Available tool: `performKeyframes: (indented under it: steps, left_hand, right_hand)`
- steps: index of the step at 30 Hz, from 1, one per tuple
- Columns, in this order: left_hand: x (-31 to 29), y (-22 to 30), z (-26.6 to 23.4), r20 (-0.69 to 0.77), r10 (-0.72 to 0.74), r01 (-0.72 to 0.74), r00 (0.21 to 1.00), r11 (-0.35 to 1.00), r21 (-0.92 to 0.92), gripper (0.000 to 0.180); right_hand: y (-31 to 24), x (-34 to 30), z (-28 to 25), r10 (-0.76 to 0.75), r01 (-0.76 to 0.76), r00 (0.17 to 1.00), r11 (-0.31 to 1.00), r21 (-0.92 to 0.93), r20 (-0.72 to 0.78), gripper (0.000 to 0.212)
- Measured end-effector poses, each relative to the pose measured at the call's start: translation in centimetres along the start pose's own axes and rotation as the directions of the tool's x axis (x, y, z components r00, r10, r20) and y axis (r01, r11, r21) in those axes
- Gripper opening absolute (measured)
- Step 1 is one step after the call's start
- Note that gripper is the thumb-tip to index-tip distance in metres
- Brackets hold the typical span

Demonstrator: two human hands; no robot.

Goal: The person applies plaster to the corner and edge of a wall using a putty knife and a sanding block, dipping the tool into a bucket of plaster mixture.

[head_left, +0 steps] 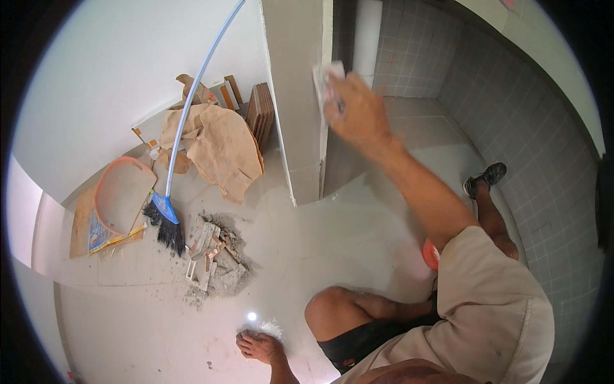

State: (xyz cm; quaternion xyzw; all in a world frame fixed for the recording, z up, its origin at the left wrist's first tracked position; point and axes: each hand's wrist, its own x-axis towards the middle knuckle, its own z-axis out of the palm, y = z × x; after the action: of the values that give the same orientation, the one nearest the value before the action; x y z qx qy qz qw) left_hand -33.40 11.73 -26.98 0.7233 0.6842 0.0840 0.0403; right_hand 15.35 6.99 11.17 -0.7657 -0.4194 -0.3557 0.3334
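My right hand (pixel 359 112) is raised at the narrow end of a grey tiled wall (pixel 295 96). Its fingers grip a whitish pad (pixel 322 86) with pinkish marks, held against the wall's right-hand edge; motion blurs both. Low down, my left hand (pixel 261 347) rests on the floor with its fingers curled. White powder (pixel 272 328) lies beside it, and whatever is under those fingers is hidden.
A rubble heap (pixel 217 256) sits on the tiled floor, with a blue-handled broom (pixel 165 208) beside it. Behind are brown paper (pixel 214 144), stacked tiles (pixel 259 112) and an orange-rimmed basin (pixel 102 192). A white pipe (pixel 367 38) stands in the recess; something red (pixel 430 255) is near my leg.
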Motion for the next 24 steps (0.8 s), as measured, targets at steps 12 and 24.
performKeyframes:
  steps: [12,24]
  left_hand:
    - [0.2,-1.2,0.6,-0.031,0.001,0.000,1.000,1.000,0.029,0.050]
    - [-0.4,-0.2,0.5,-0.044,0.042,-0.044,0.998,0.998,-0.041,0.047]
  right_hand:
    - [-2.1,7.6,-3.9,-0.073,0.066,0.991,0.995,-0.069,-0.113,0.039]
    - [3.6,-17.7,9.0,0.114,-0.124,0.964,0.992,0.027,0.241,0.044]
